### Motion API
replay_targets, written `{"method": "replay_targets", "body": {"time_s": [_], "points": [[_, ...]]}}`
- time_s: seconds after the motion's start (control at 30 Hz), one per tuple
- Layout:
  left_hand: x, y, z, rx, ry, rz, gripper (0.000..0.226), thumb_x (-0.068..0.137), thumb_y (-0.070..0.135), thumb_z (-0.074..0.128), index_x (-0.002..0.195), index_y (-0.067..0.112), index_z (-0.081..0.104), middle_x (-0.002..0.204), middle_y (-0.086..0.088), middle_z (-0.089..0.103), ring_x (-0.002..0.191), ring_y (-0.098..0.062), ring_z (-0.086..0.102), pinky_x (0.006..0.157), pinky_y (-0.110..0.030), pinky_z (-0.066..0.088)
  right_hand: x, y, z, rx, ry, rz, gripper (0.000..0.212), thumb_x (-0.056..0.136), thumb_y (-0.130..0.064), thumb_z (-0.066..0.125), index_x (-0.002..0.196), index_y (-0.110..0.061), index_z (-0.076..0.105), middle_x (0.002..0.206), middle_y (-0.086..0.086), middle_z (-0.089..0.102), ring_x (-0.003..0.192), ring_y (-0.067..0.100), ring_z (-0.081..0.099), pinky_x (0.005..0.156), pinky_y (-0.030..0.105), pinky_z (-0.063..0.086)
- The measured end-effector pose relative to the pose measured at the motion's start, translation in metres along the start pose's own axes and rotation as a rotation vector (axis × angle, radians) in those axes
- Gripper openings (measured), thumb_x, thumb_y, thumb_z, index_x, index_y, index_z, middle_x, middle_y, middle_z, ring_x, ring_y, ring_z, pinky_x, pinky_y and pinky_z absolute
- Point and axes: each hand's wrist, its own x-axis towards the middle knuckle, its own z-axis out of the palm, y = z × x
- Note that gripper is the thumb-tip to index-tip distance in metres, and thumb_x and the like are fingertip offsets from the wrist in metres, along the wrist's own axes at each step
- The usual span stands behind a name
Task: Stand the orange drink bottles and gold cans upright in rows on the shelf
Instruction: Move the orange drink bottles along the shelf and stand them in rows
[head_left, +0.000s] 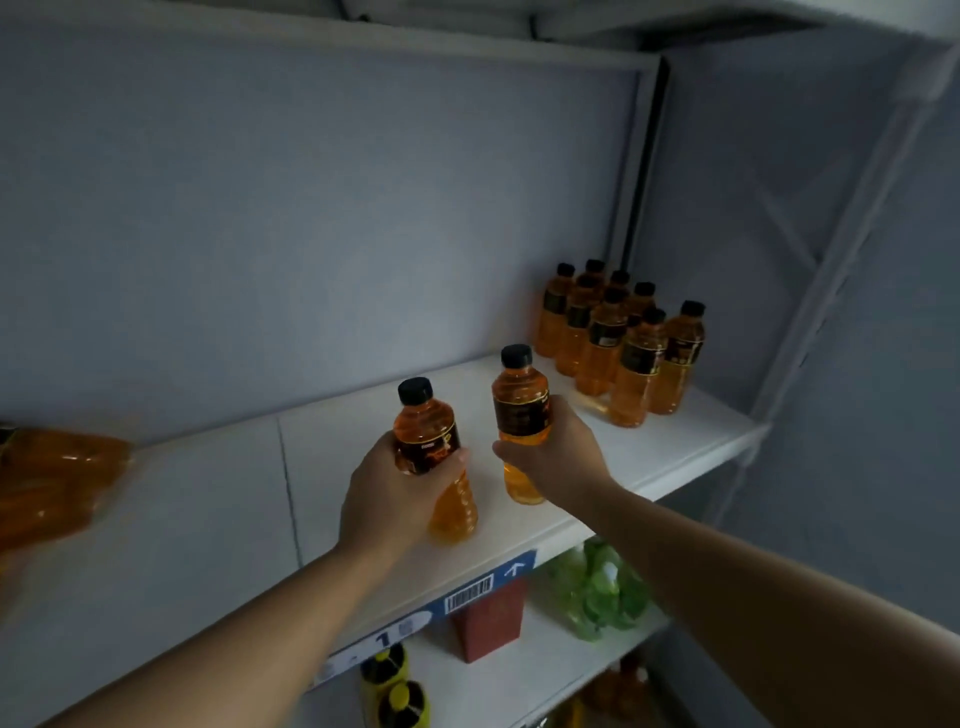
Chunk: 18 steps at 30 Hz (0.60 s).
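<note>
In the head view, we are reaching both arms up to a white shelf (208, 519) crossing the middle of the frame. Our left hand (387, 488) is gripping the labelled middle of the left bottle (427, 423), which is tilting slightly, cap toward the upper left. Just right of it, our right hand (556, 452) is keeping its grip wrapped round the right bottle (519, 395), which is standing upright. We cannot tell whether either base is touching the shelf. At the right, a cluster of orange bottles (618, 343) is standing in rows at the shelf's end. At the left edge, blurred orange bottles (52, 478) are lying down. Below, a lower shelf (519, 670) is carrying a red box (491, 618), a green packet (597, 592) and yellow bottles (395, 686).
</note>
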Motion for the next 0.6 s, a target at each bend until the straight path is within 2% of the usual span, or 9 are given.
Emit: {"method": "replay_targets", "body": {"time_s": [0.13,0.3,0.5,0.6], "points": [[0.006,0.021,0.042,0.026,-0.027,0.004,0.054,0.070,0.071,0.073,0.106,0.032,0.066,0.100,0.014,0.072,0.094,-0.009,0.068,0.084,-0.039,0.058,0.014,0.028,-0.036,0.009,-0.019,-0.023,0.054,0.070,-0.035,0.087,0.114,-0.029,0.056,0.097,-0.015,0.063,0.086,0.003,0.059,0.066,0.024,0.044],[0.023,0.032,0.079,0.080,0.001,-0.025,0.050,0.072,0.068,0.076,0.106,0.032,0.065,0.100,0.013,0.071,0.095,-0.011,0.067,0.086,-0.043,0.057,0.039,0.053,-0.050,0.078,-0.024,0.003,0.055,0.069,-0.036,0.089,0.110,-0.037,0.052,0.092,-0.023,0.059,0.081,-0.006,0.055,0.062,0.016,0.039],[0.058,0.032,0.094,0.117,0.029,-0.045,0.048,0.074,0.063,0.077,0.107,0.032,0.064,0.101,0.012,0.070,0.097,-0.013,0.067,0.087,-0.042,0.056,0.079,0.069,-0.033,0.104,-0.042,0.051,0.062,0.071,-0.035,0.089,0.122,-0.030,0.053,0.103,-0.015,0.062,0.092,0.009,0.061,0.065,0.021,0.043],[0.087,0.028,0.097,0.122,0.024,-0.045,0.051,0.074,0.062,0.077,0.111,0.030,0.063,0.105,0.011,0.070,0.100,-0.014,0.066,0.089,-0.042,0.056,0.107,0.071,-0.019,0.106,-0.017,0.078,0.062,0.071,-0.036,0.089,0.120,-0.032,0.051,0.102,-0.015,0.060,0.093,0.012,0.060,0.063,0.020,0.043]]}}
